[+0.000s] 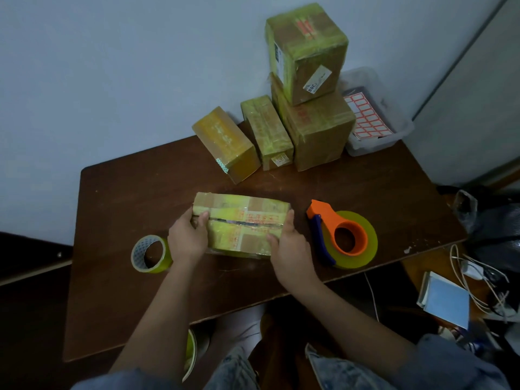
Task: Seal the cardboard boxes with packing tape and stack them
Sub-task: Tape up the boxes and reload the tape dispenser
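both forearms reach forward; left hand (188, 237) and right hand (289, 246) curled, gripping.

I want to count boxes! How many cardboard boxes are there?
5: one held in both hands, two lying side by side behind it, and two stacked at the back.

Dim, bluish, soft-focus view with wide-angle bending at the edges. Faint glare on the table (380, 192) toward two o'clock; corners at seven and four o'clock fall into shadow.

left hand (187, 239), right hand (289, 249) gripping box (242, 220) ends
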Tool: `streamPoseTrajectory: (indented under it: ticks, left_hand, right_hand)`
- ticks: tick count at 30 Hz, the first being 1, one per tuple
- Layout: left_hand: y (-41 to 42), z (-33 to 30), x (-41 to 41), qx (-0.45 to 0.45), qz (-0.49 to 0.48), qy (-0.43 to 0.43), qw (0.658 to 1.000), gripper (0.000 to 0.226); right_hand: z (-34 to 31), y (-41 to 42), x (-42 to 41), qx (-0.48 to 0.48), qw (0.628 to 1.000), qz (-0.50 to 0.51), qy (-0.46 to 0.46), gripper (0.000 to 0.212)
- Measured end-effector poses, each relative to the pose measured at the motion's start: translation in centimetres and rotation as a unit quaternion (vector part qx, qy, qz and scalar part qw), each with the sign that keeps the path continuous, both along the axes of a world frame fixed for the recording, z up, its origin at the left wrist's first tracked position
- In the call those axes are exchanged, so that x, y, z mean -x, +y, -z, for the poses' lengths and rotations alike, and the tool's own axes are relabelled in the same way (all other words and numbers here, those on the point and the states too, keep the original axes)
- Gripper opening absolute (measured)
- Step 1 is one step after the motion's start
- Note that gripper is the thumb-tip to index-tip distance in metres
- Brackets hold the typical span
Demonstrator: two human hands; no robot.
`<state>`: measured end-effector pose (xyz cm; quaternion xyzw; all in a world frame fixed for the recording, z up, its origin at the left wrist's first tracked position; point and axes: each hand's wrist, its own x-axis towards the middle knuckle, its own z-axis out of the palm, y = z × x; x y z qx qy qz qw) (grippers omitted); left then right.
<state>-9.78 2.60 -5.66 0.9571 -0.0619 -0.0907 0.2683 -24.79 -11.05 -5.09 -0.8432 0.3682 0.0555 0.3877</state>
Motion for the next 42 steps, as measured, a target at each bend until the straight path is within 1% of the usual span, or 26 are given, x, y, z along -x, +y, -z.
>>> streamPoseTrajectory:
  ticks: [3,5,6,8,10,12,13,14,17,19,21,22,23,25,26,27,29,30,31,33,34,36,38,39,40,42]
  left_hand:
    - [0.0,0.1,-0.3,0.043,-0.021,0.072,0.996,0.043]
    - [-0.1,-0.4,-0.5,0.062,-0.049,0.136,0.988,0.052]
    - [-0.2,-0.6,-0.7,0.057,-0.053,0.162,0.984,0.06]
    - [-0.5,-1.2,-0.9,0.027,-0.041,0.191,0.98,0.082]
    - [-0.8,-1.4,0.2,-0.01,-0.021,0.169,0.985,0.106]
    - [-1.1,-0.9,1.7,-0.043,-0.013,0.103,0.994,0.118]
    - [-1.2,-0.6,2.2,-0.055,-0.015,0.076,0.996,0.116]
    - [-1.3,-0.3,2.3,-0.058,-0.015,0.057,0.997,0.109]
    - [-1.3,0.3,1.5,-0.052,-0.007,0.032,0.998,0.081]
    - [-1.2,0.5,1.2,-0.032,-0.016,0.015,0.999,0.062]
    - [-0.8,0.4,1.4,0.002,-0.026,-0.007,1.0,0.044]
    - [-0.6,0.3,1.5,0.018,-0.021,-0.017,0.999,0.037]
    - [-0.3,0.1,1.3,0.032,-0.014,-0.023,0.999,0.033]
    - [0.1,-0.3,0.6,0.064,-0.005,-0.026,0.998,0.032]
    - [0.1,-0.5,0.0,0.089,-0.004,-0.022,0.996,0.032]
    - [-0.1,-0.7,-0.4,0.123,-0.001,-0.014,0.992,0.033]
    - [-0.9,-0.9,-0.7,0.175,0.027,0.011,0.984,0.036]
    - [-1.6,-0.9,-0.5,0.169,0.05,0.011,0.984,0.039]
    - [-2.2,-0.7,0.0,0.141,0.069,0.005,0.988,0.043]
    - [-3.2,-0.3,1.4,0.085,0.081,-0.007,0.993,0.052]
    - [-3.5,0.0,2.4,0.067,0.09,-0.014,0.994,0.057]
    - [-3.9,0.7,4.4,0.033,0.132,-0.036,0.99,0.065]
    - [-4.0,1.0,5.9,-0.003,0.167,-0.051,0.985,0.068]
    - [-4.0,1.1,6.3,-0.013,0.174,-0.053,0.983,0.068]
    - [-4.1,1.1,6.4,-0.015,0.179,-0.053,0.982,0.067]
    - [-4.1,1.3,6.4,-0.004,0.204,-0.059,0.977,0.065]
  right_hand:
    - [0.7,0.0,0.0,-0.019,0.999,0.021,0.021,0.067]
    - [1.4,-0.4,0.1,-0.065,0.997,0.02,0.029,0.063]
    - [1.6,-0.9,0.1,-0.108,0.993,0.019,0.041,0.063]
    - [1.6,-1.9,-0.4,-0.175,0.982,0.032,0.062,0.071]
    - [1.4,-1.8,-1.2,-0.186,0.979,0.081,0.02,0.09]
    - [1.0,-0.9,-2.3,-0.187,0.974,0.125,-0.037,0.109]
    - [1.0,-0.4,-2.6,-0.173,0.975,0.132,-0.051,0.109]
    - [1.1,-0.1,-2.7,-0.147,0.979,0.131,-0.059,0.102]
    - [1.4,-0.3,-2.2,-0.075,0.99,0.107,-0.056,0.069]
    - [1.5,-0.7,-1.9,-0.038,0.994,0.088,-0.043,0.054]
    - [1.1,-1.4,-1.9,-0.034,0.996,0.079,-0.032,0.048]
    - [0.8,-1.8,-1.8,-0.054,0.994,0.09,-0.032,0.051]
    - [0.4,-2.2,-1.7,-0.086,0.99,0.107,-0.034,0.06]
    - [-0.3,-2.4,-0.7,-0.127,0.984,0.116,-0.044,0.082]
    - [-0.4,-2.2,-0.1,-0.115,0.987,0.1,-0.044,0.082]
    - [-0.3,-1.8,0.6,-0.091,0.991,0.091,-0.044,0.074]
    - [-0.3,-0.6,1.6,-0.063,0.99,0.113,-0.061,0.052]
    - [-0.5,0.1,1.9,-0.063,0.987,0.129,-0.077,0.041]
    - [-0.5,0.7,1.8,-0.059,0.985,0.136,-0.088,0.033]
    - [-0.5,1.1,1.5,-0.041,0.986,0.129,-0.095,0.024]
    - [-0.3,0.7,1.4,-0.035,0.988,0.124,-0.09,0.024]
    - [0.2,-0.8,1.9,-0.025,0.987,0.138,-0.079,0.032]
    - [0.8,-3.0,3.0,0.033,0.982,0.173,-0.072,0.033]
    - [1.3,-4.1,3.8,0.088,0.978,0.18,-0.055,0.033]
    - [2.1,-5.2,4.6,0.137,0.975,0.174,-0.016,0.038]
    - [3.9,-6.9,5.8,0.199,0.965,0.134,0.111,0.057]
